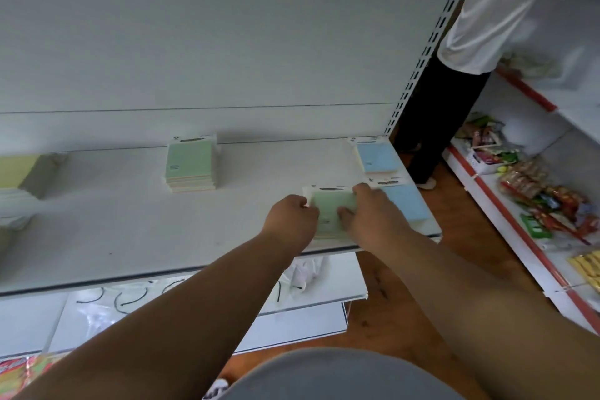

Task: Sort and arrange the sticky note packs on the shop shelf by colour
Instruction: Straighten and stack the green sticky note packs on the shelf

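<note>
1. The wide white metal shop shelf (pixel 136 230) carries the sorting job; a stack of green-topped sticky note packs (pixel 190 164) stands mid-shelf by the back panel, and yellow packs (pixel 16 169) lie at the far left edge.
2. A second person in a white shirt (pixel 487 16) works the neighbouring snack shelves (pixel 535 204) to the right.
3. 2 light blue sticky note packs sit at the shelf's right end: the rear blue pack (pixel 378 157) near the back, the front blue pack (pixel 406 204) just beside the hands.
4. The pale green rectangular pack in hand (pixel 331 209) lies near the front right edge, its long axis running front to back and its white header strip pointing at the back panel.
5. The left hand (pixel 292 221) grips the pack's left side with curled fingers; the right hand (pixel 373 214) clasps its right side.
6. Judged from here, the pack belongs on the green stack: best kept level, header rearward, and set down with edges squared.
</note>
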Demonstrator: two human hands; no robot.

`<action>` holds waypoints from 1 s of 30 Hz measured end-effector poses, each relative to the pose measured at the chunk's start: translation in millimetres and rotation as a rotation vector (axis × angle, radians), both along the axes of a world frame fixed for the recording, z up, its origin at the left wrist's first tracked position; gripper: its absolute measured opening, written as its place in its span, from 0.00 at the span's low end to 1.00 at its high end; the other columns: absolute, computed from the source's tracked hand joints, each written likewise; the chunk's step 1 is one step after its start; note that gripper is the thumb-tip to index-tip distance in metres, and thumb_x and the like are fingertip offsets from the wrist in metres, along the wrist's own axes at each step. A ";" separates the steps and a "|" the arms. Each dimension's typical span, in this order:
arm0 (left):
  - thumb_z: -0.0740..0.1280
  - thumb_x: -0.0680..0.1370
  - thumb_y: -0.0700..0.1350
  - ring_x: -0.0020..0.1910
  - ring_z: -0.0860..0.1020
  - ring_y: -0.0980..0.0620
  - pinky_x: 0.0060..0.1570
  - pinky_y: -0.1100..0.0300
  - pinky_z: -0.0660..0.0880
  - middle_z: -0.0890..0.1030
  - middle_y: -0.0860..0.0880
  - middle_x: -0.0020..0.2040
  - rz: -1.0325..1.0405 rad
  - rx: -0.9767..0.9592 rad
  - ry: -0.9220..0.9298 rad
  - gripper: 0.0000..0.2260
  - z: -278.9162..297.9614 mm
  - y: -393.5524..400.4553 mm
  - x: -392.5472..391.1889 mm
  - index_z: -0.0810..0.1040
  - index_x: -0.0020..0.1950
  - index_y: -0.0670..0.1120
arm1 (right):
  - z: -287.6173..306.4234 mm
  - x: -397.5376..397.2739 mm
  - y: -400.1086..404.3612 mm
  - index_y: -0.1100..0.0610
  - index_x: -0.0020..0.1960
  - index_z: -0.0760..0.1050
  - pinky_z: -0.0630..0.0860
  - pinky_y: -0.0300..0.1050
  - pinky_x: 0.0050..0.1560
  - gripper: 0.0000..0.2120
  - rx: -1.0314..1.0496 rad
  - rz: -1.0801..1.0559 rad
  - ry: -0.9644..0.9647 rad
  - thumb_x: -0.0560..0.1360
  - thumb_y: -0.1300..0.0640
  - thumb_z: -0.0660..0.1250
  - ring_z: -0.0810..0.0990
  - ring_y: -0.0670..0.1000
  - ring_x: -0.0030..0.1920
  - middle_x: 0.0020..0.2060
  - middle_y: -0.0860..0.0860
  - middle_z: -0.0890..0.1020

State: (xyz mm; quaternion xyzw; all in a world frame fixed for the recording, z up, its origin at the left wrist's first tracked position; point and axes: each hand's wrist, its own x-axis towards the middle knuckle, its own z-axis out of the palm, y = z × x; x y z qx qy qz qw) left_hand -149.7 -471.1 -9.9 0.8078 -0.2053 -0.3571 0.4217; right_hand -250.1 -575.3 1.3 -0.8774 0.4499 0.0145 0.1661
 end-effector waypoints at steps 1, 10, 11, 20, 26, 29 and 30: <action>0.63 0.76 0.45 0.37 0.74 0.47 0.36 0.60 0.68 0.77 0.47 0.40 0.025 0.019 -0.012 0.05 1.2 -3.9 -1.9 0.75 0.44 0.45 | -4.3 0.3 0.7 0.55 0.65 0.65 0.75 0.48 0.48 0.20 0.064 -0.022 -0.045 0.77 0.47 0.63 0.77 0.57 0.52 0.55 0.55 0.76; 0.70 0.75 0.40 0.42 0.82 0.48 0.46 0.55 0.79 0.84 0.48 0.45 0.221 -0.115 0.005 0.09 -0.9 26.0 12.4 0.81 0.54 0.45 | -19.9 17.3 20.2 0.55 0.51 0.77 0.77 0.41 0.36 0.10 0.636 -0.187 -0.582 0.73 0.53 0.73 0.82 0.51 0.44 0.44 0.50 0.82; 0.70 0.75 0.39 0.43 0.82 0.49 0.46 0.55 0.80 0.83 0.49 0.47 0.252 -0.155 0.026 0.11 -2.1 35.1 14.8 0.79 0.56 0.46 | -21.0 22.3 26.0 0.54 0.50 0.77 0.78 0.42 0.39 0.09 0.623 -0.153 -0.610 0.72 0.54 0.73 0.82 0.51 0.44 0.44 0.50 0.82; 0.66 0.75 0.36 0.56 0.77 0.54 0.57 0.56 0.75 0.77 0.56 0.57 0.254 -0.246 -0.342 0.20 -13.9 112.3 49.2 0.69 0.62 0.55 | -29.8 69.6 103.8 0.54 0.66 0.65 0.74 0.36 0.60 0.20 0.637 0.106 -0.819 0.76 0.63 0.65 0.77 0.37 0.58 0.59 0.45 0.79; 0.61 0.73 0.33 0.60 0.76 0.51 0.60 0.51 0.75 0.77 0.51 0.60 0.094 -0.231 -0.383 0.23 -27.3 139.2 62.7 0.71 0.66 0.50 | -44.2 84.9 147.1 0.54 0.72 0.63 0.70 0.38 0.65 0.22 0.578 0.095 -0.782 0.80 0.61 0.62 0.75 0.42 0.63 0.64 0.46 0.76; 0.59 0.73 0.40 0.61 0.75 0.47 0.61 0.48 0.74 0.76 0.49 0.62 0.018 -0.142 -0.471 0.24 -34.6 144.5 76.1 0.67 0.70 0.48 | -46.7 88.3 156.2 0.54 0.72 0.62 0.70 0.42 0.67 0.21 0.541 0.076 -0.793 0.80 0.59 0.61 0.74 0.44 0.65 0.65 0.47 0.76; 0.58 0.73 0.42 0.60 0.74 0.46 0.61 0.47 0.74 0.76 0.49 0.63 -0.012 -0.114 -0.507 0.25 -36.7 147.9 79.2 0.67 0.71 0.47 | -46.6 89.0 158.6 0.54 0.72 0.62 0.70 0.42 0.67 0.21 0.525 0.069 -0.788 0.80 0.59 0.61 0.74 0.44 0.64 0.65 0.47 0.76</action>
